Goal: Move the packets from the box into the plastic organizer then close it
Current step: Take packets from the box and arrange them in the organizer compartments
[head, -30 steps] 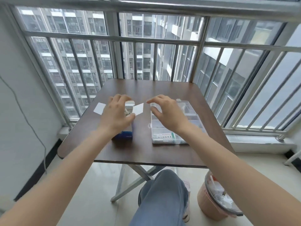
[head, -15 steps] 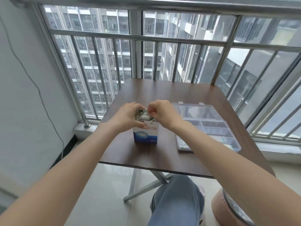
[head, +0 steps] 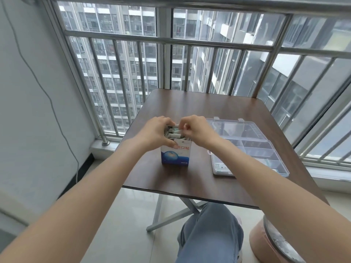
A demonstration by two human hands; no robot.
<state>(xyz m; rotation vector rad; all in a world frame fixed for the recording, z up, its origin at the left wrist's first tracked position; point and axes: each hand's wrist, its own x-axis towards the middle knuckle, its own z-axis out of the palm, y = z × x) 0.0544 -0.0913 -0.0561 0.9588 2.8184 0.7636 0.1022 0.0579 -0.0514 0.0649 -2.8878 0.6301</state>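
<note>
The right hand's fingers are pinched together on the top edges of the packets that stand packed in the open mouth of the box. The left hand wraps the box's upper left side, its fingers curled over the far rim and its thumb pressed on the front face, gripping the carton. The right hand hangs over the box's right edge. The box, white and blue with red print, stands upright on the brown surface. To its right, apart from it, the clear plastic organizer lies open, its lid folded back flat toward the window bars. A pink bin sits on the floor at lower right.
</note>
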